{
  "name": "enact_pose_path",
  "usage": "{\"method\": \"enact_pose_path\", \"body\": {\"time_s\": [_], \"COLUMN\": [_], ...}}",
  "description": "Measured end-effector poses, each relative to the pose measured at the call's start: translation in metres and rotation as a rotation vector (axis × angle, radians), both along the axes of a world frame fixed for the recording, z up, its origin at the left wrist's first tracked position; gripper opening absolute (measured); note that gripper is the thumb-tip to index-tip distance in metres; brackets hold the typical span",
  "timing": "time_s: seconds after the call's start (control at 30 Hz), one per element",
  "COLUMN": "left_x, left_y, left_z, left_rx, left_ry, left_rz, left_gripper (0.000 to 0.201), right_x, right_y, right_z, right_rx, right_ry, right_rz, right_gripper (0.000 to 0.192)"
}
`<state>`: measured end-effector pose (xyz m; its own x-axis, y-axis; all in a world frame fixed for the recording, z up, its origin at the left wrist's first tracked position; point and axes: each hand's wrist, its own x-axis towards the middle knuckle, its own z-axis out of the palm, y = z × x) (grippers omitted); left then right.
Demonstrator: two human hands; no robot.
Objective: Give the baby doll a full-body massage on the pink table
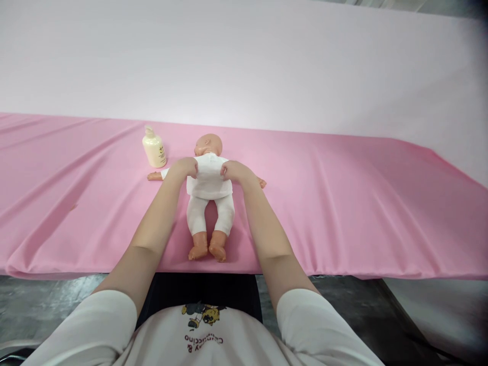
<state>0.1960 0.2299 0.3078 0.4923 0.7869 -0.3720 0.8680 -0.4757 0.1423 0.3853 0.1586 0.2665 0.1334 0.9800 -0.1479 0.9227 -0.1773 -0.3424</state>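
A baby doll (209,178) in a white top and white trousers lies stretched out on the pink cloth, its head away from me and its face turned left. Its bare feet point toward me and its arms spread to both sides. At the left of the doll's upper body, my left hand (186,166) is closed, fingers curled on the white top. My right hand (235,171) is closed the same way on the right side of the top. The fingertips of both hands are partly hidden.
A cream pump bottle (154,150) stands just beyond the doll's left-side hand. Pink cloth (324,203) with folds covers the table, whose front edge is close to my body. A white wall (244,61) rises behind it.
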Motion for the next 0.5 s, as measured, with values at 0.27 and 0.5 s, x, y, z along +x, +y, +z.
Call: {"method": "enact_pose_path", "body": {"time_s": [0.27, 0.5], "left_x": [0.000, 0.006], "left_y": [0.016, 0.036], "left_z": [-0.022, -0.052], "left_rx": [0.148, 0.301], "left_ry": [-0.153, -0.343], "left_rz": [-0.036, -0.173], "left_gripper": [0.031, 0.040], "right_x": [0.009, 0.004], "right_y": [0.007, 0.010], "right_z": [-0.013, -0.018], "right_rx": [0.128, 0.259], "right_ry": [0.032, 0.014], "right_rz": [0.030, 0.060], "right_gripper": [0.030, 0.044]}}
